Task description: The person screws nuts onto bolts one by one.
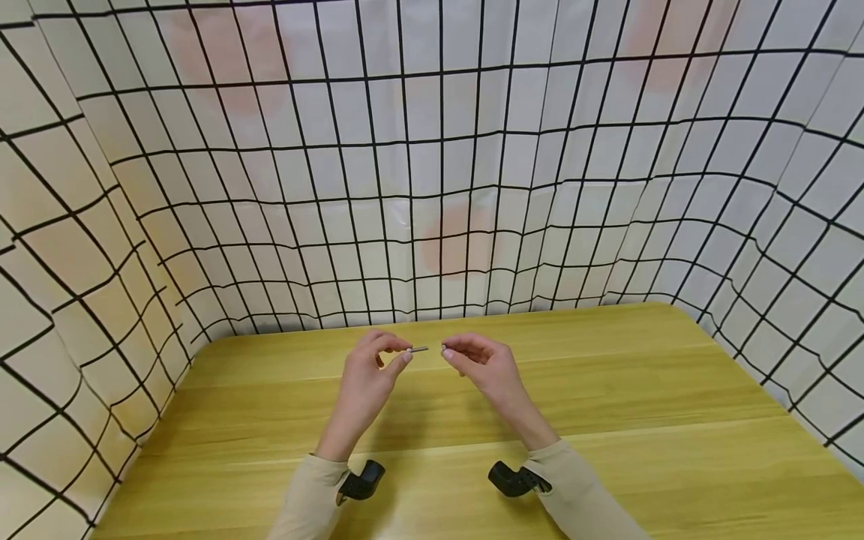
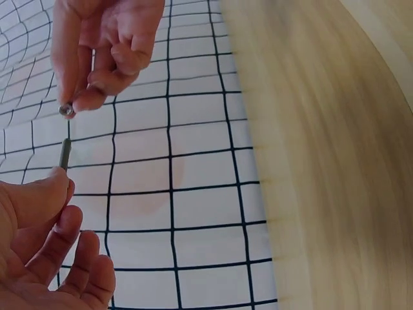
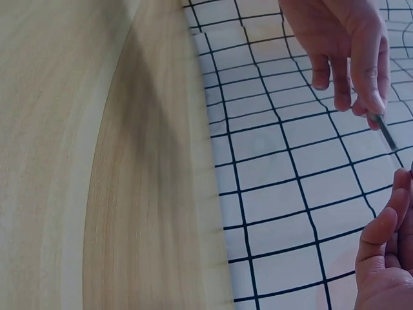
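Note:
Between thumb and index finger, my left hand (image 1: 367, 379) pinches a thin metal bolt (image 1: 420, 349) by one end, its dark shaft sticking out to the right. My right hand (image 1: 491, 369) pinches a small metal nut (image 1: 443, 348) at its fingertips. In the left wrist view the nut (image 2: 66, 110) shows its round hole, lined up just past the free end of the bolt (image 2: 65, 154). A short gap separates the two parts. The right wrist view shows the bolt (image 3: 387, 134) slanting down from the left fingertips; the nut is mostly cut off by the frame's edge there.
Both hands are held above a wooden table (image 1: 432, 450), near its far edge. White sheeting with a black grid (image 1: 418, 165) encloses the table at the back and sides. Each forearm has a beige sleeve and a black wrist camera mount (image 1: 364, 480).

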